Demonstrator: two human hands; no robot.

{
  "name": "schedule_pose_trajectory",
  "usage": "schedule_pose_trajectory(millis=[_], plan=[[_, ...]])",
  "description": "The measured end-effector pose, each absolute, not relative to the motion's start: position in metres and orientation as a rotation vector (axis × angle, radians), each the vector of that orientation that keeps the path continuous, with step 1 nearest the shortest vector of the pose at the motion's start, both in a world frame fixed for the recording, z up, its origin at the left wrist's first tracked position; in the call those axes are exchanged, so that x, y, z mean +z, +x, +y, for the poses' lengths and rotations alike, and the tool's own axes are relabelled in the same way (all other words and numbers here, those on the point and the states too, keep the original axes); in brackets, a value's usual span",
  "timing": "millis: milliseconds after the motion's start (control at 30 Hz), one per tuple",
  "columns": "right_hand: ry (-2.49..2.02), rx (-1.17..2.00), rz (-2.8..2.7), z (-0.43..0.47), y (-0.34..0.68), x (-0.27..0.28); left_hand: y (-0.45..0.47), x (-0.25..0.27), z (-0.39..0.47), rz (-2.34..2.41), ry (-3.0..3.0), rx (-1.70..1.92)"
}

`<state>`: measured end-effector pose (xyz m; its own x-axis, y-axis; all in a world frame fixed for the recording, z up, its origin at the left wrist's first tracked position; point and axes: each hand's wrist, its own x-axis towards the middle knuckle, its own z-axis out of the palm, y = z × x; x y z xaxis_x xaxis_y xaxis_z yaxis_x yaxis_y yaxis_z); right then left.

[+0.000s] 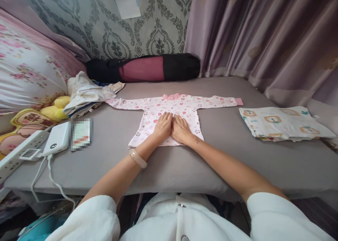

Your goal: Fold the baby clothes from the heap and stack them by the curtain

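A small long-sleeved shirt (149, 119), white-pink with a pink and red print, is spread out on the grey-covered surface (224, 128). Its pink collar points away from me and both sleeves stretch out sideways. My left hand (163, 126) lies flat on the front of the shirt, fingers straight. Beside it, my right hand (181, 129) rests flat too, and the two hands touch along their inner edges. Neither hand grips anything. The cloth right under the palms is hidden.
On the right lies a folded printed cloth (280, 123). At left are piled clothes (87, 93), a power bank (56, 138) with cables, a power strip (23, 154), a blurred-out card (81, 133) and yellow plush toys (56, 109). A black and maroon bag (144, 68) lies along the wall.
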<state>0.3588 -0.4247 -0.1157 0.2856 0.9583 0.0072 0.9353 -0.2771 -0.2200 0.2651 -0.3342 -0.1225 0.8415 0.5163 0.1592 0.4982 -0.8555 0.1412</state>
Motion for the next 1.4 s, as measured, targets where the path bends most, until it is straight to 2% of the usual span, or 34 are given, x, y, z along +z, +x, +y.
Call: schedule_pose_trajectory(millis=[267, 500, 600, 733, 1400], plan=[[-2.633, 0.186, -1.487, -0.451, 0.404, -0.125, 0.203, -0.13, -0.295, 1.258, 2.761, 0.07], [-2.751, 0.137, -1.526, -0.454, 0.409, -0.114, 0.192, -0.109, -0.286, 1.272, 2.84, -0.15], [-2.663, 0.142, -1.636, -0.443, 0.394, -0.108, 0.217, -0.108, -0.292, 1.167, 2.97, -0.075], [-2.57, 0.302, -1.587, -0.421, 0.383, -0.111, 0.257, -0.125, -0.296, 0.932, 2.925, 0.044], [-2.674, 0.097, -1.131, -0.318, 0.455, -0.131, 0.315, -0.141, -0.195, 1.189, 2.801, 0.17]])
